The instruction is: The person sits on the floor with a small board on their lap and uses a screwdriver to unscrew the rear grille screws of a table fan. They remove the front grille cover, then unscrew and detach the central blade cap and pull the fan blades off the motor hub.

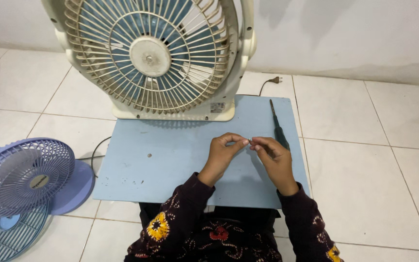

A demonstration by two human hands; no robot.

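Note:
My left hand (pixel 224 151) and my right hand (pixel 273 155) meet over the light blue board (pixel 170 160), fingertips pinched together on a tiny metal part, probably a screw (pixel 249 140). A cream box fan (pixel 156 56) with blue blades stands upright at the board's far edge. A dark-handled screwdriver (pixel 277 127) lies on the board just beyond my right hand.
A small screw (pixel 150 156) lies loose on the board's left half. A purple fan grille and base (pixel 25 177) rest on the white tiled floor at left. A black cord and plug (pixel 273 80) trail behind the board near the wall.

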